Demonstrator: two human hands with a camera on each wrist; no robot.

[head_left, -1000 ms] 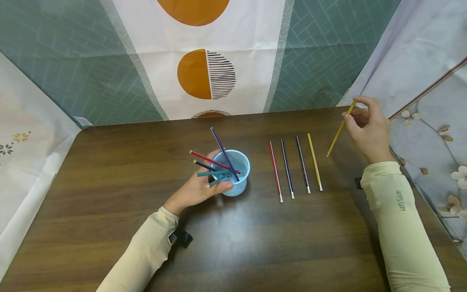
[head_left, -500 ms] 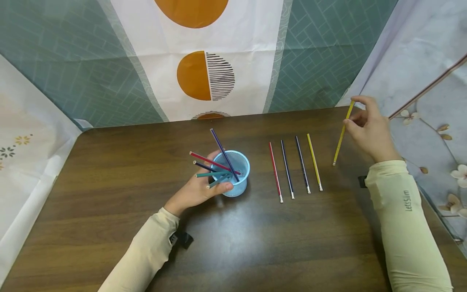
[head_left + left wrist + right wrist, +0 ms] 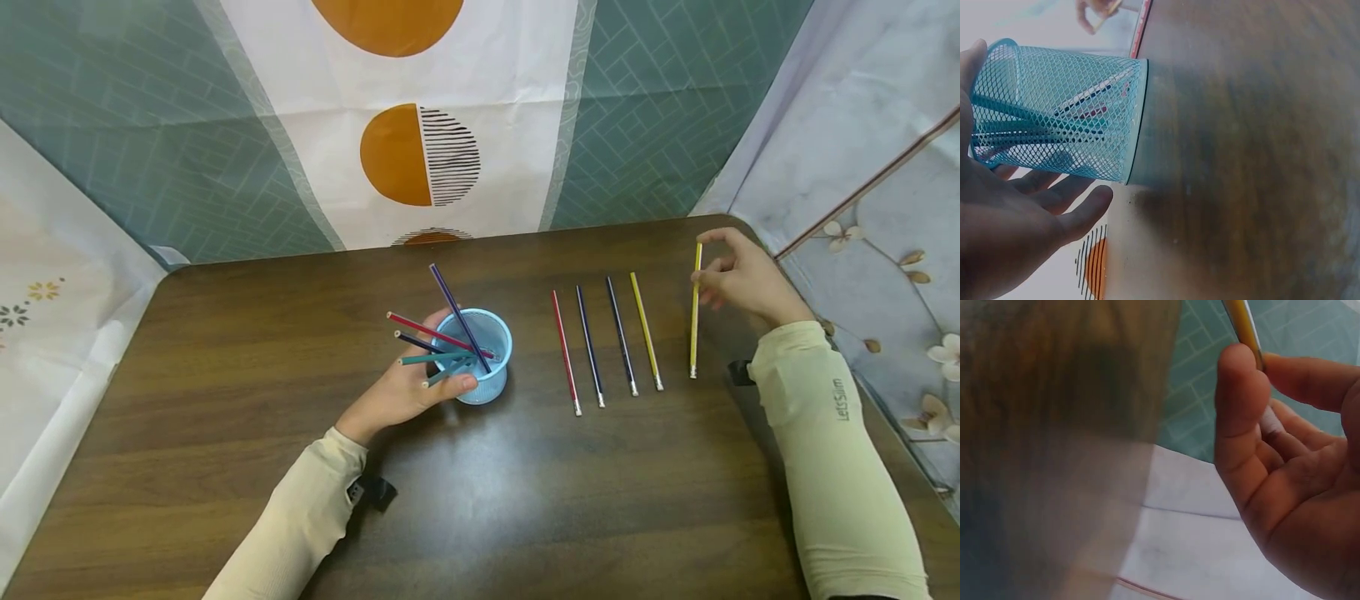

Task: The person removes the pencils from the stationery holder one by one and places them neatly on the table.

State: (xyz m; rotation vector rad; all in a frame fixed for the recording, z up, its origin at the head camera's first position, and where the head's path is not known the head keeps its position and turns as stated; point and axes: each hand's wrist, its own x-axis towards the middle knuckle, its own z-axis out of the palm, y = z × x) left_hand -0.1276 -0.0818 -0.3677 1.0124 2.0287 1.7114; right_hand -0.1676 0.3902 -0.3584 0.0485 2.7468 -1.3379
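In the head view my left hand [image 3: 401, 398] grips a light blue mesh pencil cup [image 3: 491, 385] from its left side. Several pencils lean in it: a red one [image 3: 420, 323], dark blue ones and green ones. The left wrist view shows the cup's mesh wall [image 3: 1035, 69] with the fingers beneath it. My right hand [image 3: 746, 279], at the table's right, pinches a yellow pencil [image 3: 694, 333] between thumb and fingers, eraser end toward me. The right wrist view shows part of that pencil [image 3: 1244, 325] at the fingertips; whether it touches the table I cannot tell.
Between cup and right hand, a red pencil [image 3: 566, 350], two dark blue pencils, one [image 3: 590, 346] beside the other [image 3: 622, 333], and another yellow pencil [image 3: 646, 329] lie side by side on the brown wooden table [image 3: 225, 350]. Patterned cloth [image 3: 637, 125] hangs behind the table.
My right hand has lowered toward the table, and the yellow pencil in it has turned from slanted to nearly parallel with the row. The left hand and cup stay in place.
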